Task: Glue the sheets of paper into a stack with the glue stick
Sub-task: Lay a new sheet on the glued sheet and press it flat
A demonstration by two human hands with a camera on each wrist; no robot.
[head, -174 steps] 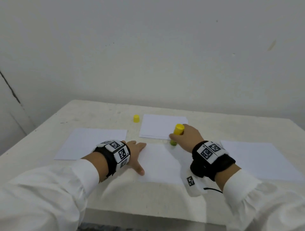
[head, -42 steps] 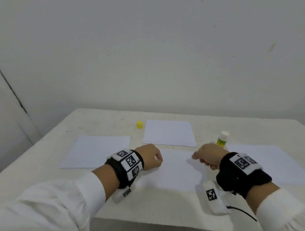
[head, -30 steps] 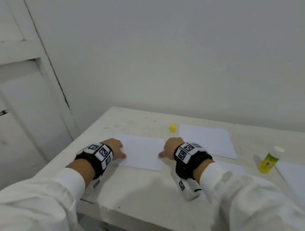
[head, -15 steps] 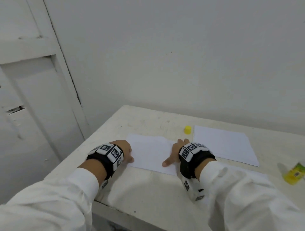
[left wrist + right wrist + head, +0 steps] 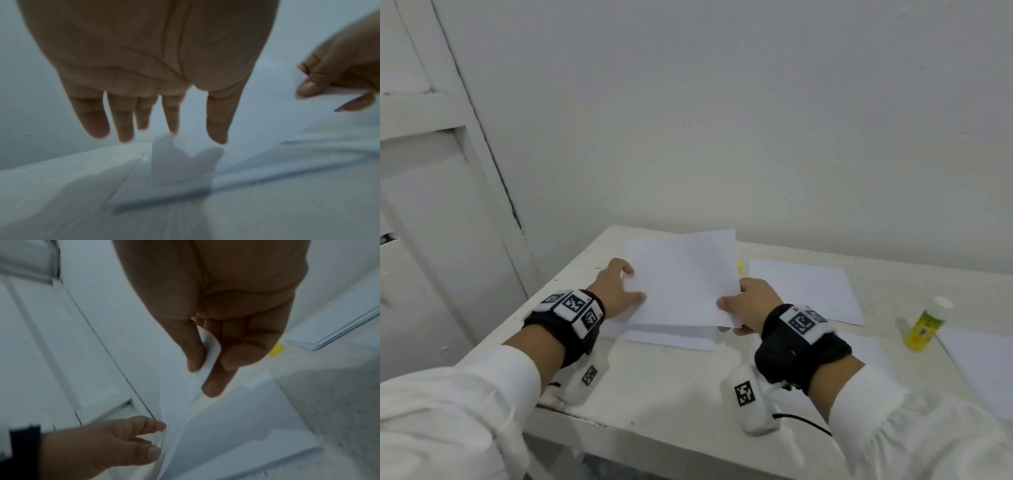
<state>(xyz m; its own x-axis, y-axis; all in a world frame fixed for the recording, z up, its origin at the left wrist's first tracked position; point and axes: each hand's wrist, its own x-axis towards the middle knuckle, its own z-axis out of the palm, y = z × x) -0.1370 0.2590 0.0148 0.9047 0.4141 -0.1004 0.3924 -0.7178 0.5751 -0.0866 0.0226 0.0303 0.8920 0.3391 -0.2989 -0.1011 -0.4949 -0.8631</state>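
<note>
Right hand (image 5: 751, 303) pinching the near right corner of a lifted sheet (image 5: 683, 279), thumb on top and fingers curled beneath; in the right wrist view the thumb and forefinger of this hand (image 5: 207, 344) clamp the bent paper edge (image 5: 210, 350) between them. Left hand (image 5: 616, 291) at the sheet's left edge, fingers spread and nearly straight, thumb against the paper; in the left wrist view the fingers (image 5: 123, 116) hang extended and apart, gripping nothing, though whether the tips touch the paper cannot be told through the blur. Lifted sheet raised off the counter (image 5: 671, 387) and tilted, far edge higher, held above the left pile of paper (image 5: 671, 337) lying flat beneath it. Just past the right hand, a sliver of yellow cap (image 5: 740, 267) showing behind the sheet's right edge, also seen as a yellow spot on the counter in the right wrist view (image 5: 277, 349). Further right, a middle stack of sheets (image 5: 808, 291) flat on the counter. Beyond that, well apart from both hands, the glue stick (image 5: 924, 325) standing upright and uncapped, yellow-green body with a white top. At the far right edge, another sheet (image 5: 983, 370) lying flat. White sleeves and black wristbands with square markers on both forearms.
</note>
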